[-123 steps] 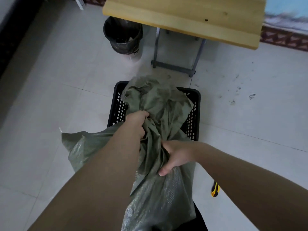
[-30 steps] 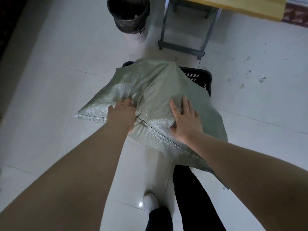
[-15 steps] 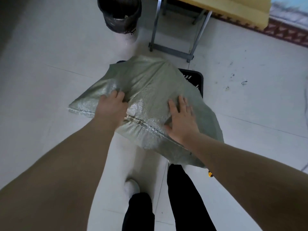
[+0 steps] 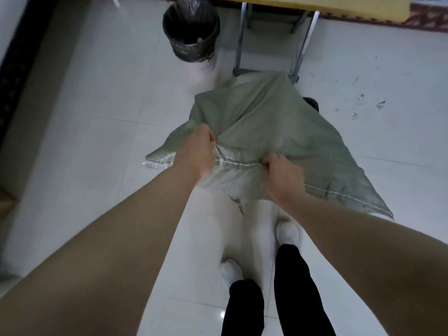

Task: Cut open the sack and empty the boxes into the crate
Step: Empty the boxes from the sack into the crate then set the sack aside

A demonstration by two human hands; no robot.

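A green woven sack [image 4: 264, 122] hangs upside down in front of me, its stitched bottom seam held up toward me. My left hand [image 4: 196, 151] grips the seam on the left. My right hand [image 4: 283, 175] grips it further right. The sack drapes down over the black crate [image 4: 312, 103], of which only a small dark corner shows at the sack's right side. No boxes are visible; the sack hides the crate's inside.
A bin lined with a black bag [image 4: 191, 30] stands on the white tiles at the back left. A yellow wooden table [image 4: 315, 6] on grey metal legs [image 4: 303, 42] stands behind the sack. My feet [image 4: 288, 234] in white socks are below my hands.
Both hands went from lying on the sack to gripping its bottom seam, and the seam has been lifted up and toward me. More of the crate is covered.
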